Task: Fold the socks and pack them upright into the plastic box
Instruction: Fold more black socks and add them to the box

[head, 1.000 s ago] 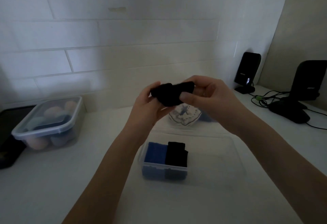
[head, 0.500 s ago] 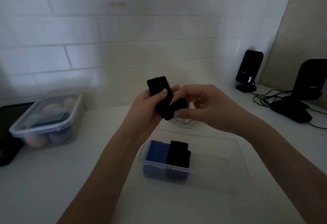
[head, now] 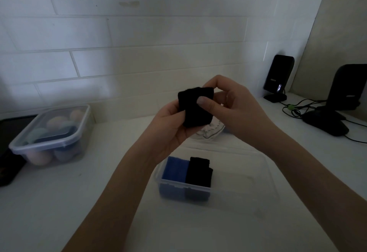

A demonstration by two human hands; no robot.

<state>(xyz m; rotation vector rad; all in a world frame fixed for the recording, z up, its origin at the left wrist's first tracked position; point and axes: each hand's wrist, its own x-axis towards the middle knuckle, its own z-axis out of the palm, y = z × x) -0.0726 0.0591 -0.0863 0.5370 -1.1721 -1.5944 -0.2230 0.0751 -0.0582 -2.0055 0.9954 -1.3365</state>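
Currently, far left on the white surface (head: pixel 59 202) we see a lidded container (head: pixel 50 134) w/ rounded pastel items. Centre: our left hand (head: pixel 168 126) cups a folded black sock (head: pixel 195 107) from below, grip curled round it. Our right hand (head: pixel 228 108) pinches the same sock, thumb on its front. Directly below, the clear plastic box (head: pixel 238 188) holds a blue sock (head: pixel 175 168) and a black sock (head: pixel 198 171), upright, touching, at its left end. Far right: a black stand (head: pixel 278 78) and cables (head: pixel 294 109).
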